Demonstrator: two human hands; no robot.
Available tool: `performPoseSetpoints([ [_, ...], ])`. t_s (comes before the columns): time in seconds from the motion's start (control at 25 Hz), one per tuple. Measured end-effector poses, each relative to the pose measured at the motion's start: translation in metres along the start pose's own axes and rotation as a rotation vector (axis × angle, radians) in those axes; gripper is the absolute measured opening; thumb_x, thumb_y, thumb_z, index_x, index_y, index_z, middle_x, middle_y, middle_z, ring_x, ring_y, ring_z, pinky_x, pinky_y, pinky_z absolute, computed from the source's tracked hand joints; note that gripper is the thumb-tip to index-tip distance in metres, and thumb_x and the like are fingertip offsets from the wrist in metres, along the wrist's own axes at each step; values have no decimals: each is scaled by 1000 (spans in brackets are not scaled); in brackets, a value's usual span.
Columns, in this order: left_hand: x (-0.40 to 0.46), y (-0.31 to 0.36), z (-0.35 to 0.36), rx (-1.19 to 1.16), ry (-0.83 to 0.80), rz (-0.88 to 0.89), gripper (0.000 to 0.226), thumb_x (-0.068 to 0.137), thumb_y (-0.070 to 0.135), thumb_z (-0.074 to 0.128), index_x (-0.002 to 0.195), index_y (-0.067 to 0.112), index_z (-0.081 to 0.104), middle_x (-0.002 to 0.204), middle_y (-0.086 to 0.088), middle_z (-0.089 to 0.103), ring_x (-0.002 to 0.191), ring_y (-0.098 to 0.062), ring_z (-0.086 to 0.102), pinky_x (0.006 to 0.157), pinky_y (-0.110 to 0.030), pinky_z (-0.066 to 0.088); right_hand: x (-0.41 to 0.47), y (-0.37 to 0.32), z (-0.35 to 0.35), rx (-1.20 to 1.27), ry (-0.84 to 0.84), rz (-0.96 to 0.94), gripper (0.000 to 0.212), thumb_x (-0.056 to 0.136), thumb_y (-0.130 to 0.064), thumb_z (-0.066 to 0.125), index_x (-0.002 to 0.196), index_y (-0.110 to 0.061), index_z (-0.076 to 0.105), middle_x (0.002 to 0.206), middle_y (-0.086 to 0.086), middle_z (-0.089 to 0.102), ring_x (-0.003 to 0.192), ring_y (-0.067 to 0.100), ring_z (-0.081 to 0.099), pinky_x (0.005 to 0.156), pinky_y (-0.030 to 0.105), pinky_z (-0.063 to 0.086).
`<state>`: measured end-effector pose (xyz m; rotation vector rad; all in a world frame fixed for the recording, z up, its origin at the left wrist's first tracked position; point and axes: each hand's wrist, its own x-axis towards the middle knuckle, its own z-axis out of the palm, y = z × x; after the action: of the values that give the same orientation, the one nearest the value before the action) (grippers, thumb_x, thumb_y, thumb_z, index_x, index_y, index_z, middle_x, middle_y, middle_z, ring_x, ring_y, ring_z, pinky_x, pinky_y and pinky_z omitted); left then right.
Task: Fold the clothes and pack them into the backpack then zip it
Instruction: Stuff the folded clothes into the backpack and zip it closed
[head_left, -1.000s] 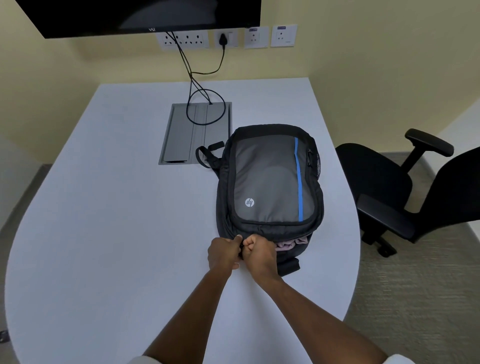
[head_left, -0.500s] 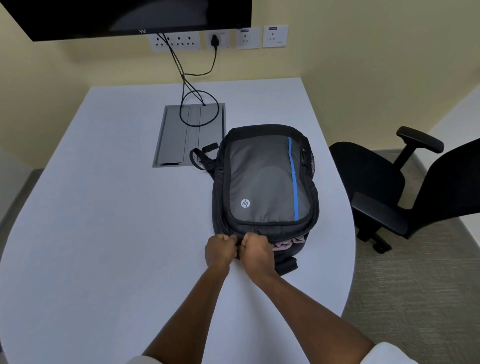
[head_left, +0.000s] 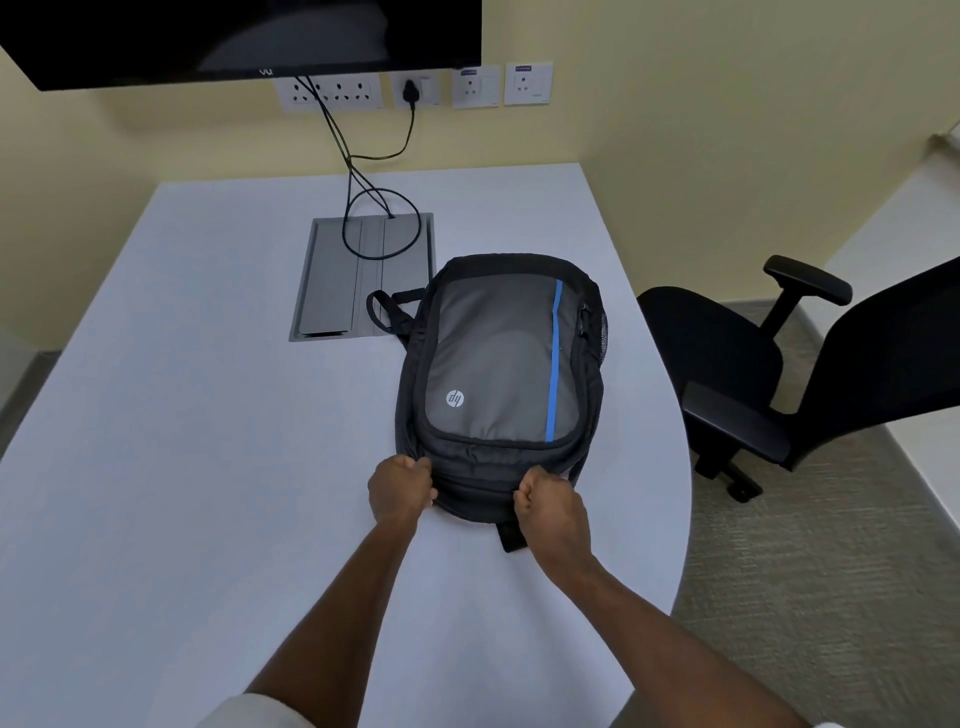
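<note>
A black and grey backpack (head_left: 498, 364) with a blue stripe lies flat on the white table (head_left: 182, 467), its top end toward me. My left hand (head_left: 400, 488) grips the near left corner of the bag's top. My right hand (head_left: 553, 506) is curled at the near right corner and pinches something small there, apparently a zipper pull. The top seam between my hands looks closed. No clothes show.
A grey cable hatch (head_left: 358, 280) with looped black cables sits in the table behind the bag. A screen (head_left: 239, 36) and wall sockets (head_left: 415, 88) are on the far wall. A black office chair (head_left: 779, 364) stands beside the table's right edge.
My hands were together at the middle of the bag's top. My right hand has moved to the right along the seam, and the pink cloth that showed there is hidden.
</note>
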<state>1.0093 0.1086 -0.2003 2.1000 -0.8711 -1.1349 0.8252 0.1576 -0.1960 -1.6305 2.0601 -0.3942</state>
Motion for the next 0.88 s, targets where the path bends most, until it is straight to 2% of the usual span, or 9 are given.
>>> performPoseSetpoints([
  [0.16,7,0,-9,84,10,43,26,89,20,58,69,4,61,58,-7,68,56,-26,68,74,-41,60,0,21,-12,24,56,74,19,94,-18,55,76,-13,51,70,2,57,64,19,55,58,32,48],
  [0.24,5,1,-13,219,28,110,30,88,24,57,69,1,62,61,-8,68,61,-28,67,70,-40,58,-1,25,-17,46,43,82,19,94,-19,57,78,-11,54,72,5,61,65,19,57,58,30,47],
  [0.32,-7,2,-12,422,112,203,33,91,32,55,73,6,62,67,-5,64,65,-27,60,64,-33,50,0,25,-18,60,31,97,18,94,-20,59,79,-10,56,74,6,62,65,19,57,58,28,45],
  [0.4,-23,0,-6,578,181,429,31,95,40,51,78,16,58,72,3,58,66,-20,53,62,-30,42,-1,25,-19,74,19,120,18,93,-19,61,78,-10,59,74,7,64,67,20,59,58,28,46],
  [0.52,-41,-7,16,615,-14,880,11,89,38,60,88,27,62,83,10,60,74,-13,57,65,-30,46,-2,25,-18,79,15,152,18,90,-20,62,73,-13,59,73,4,64,69,21,61,60,30,48],
  [0.56,-45,-8,27,689,-74,990,14,86,37,62,96,28,65,90,9,63,79,-14,59,69,-32,47,-2,23,-18,71,18,158,17,90,-20,62,74,-15,59,74,3,65,69,21,61,59,30,48],
  [0.64,-50,-10,47,887,-108,1117,26,82,38,65,105,26,66,98,6,65,85,-18,60,73,-35,46,-3,20,-18,67,24,172,14,89,-18,60,75,-16,59,77,3,66,70,20,61,59,28,45],
  [0.76,-59,-10,63,1020,-77,1187,29,70,35,79,92,22,67,86,2,65,75,-20,59,67,-35,47,-2,16,-20,82,25,188,14,87,-13,56,73,-16,57,75,3,64,66,19,57,57,26,43],
  [0.88,-54,-12,69,1057,-3,1248,25,65,24,83,81,18,65,74,-1,61,65,-22,56,61,-35,45,-1,11,-20,79,24,180,16,87,-13,55,71,-15,56,72,2,61,65,19,57,57,27,45],
])
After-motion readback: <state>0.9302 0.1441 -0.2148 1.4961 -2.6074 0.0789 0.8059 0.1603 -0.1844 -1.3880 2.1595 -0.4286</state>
